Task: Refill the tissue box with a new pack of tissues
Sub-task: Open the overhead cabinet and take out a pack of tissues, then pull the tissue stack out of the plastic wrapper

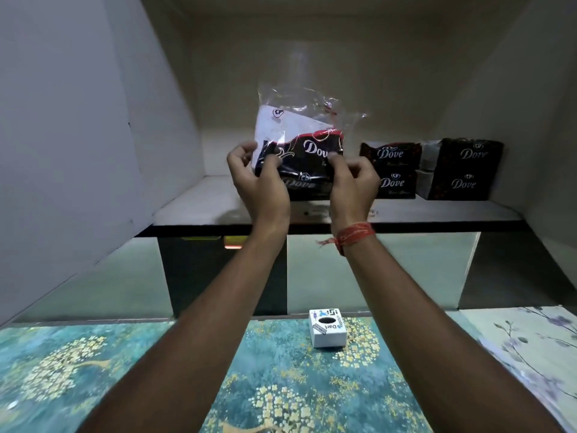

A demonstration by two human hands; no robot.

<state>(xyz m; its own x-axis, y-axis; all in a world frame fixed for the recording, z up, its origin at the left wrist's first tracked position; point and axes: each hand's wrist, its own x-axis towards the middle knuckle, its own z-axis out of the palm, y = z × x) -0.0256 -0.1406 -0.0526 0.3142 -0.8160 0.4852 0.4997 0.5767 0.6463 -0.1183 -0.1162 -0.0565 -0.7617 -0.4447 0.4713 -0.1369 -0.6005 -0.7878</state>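
Note:
Both hands hold up a tissue pack [299, 142] in clear plastic with a dark "Dove" print and white tissues showing at its top left. My left hand [259, 179] pinches its lower left side, and my right hand [349, 182], with a red thread band on the wrist, pinches its lower right. The pack is lifted just above another Dove pack [307, 189] lying on the white shelf [199, 207]. Far below, a small white tissue box [327, 332] with a dark oval opening sits on the teal floral surface [281, 385].
Two stacks of more Dove packs stand on the shelf to the right, one [395, 170] beside my right hand and another [462, 168] farther right. White walls enclose the shelf on the left and right. Dark cabinet fronts [218, 276] lie under the shelf edge.

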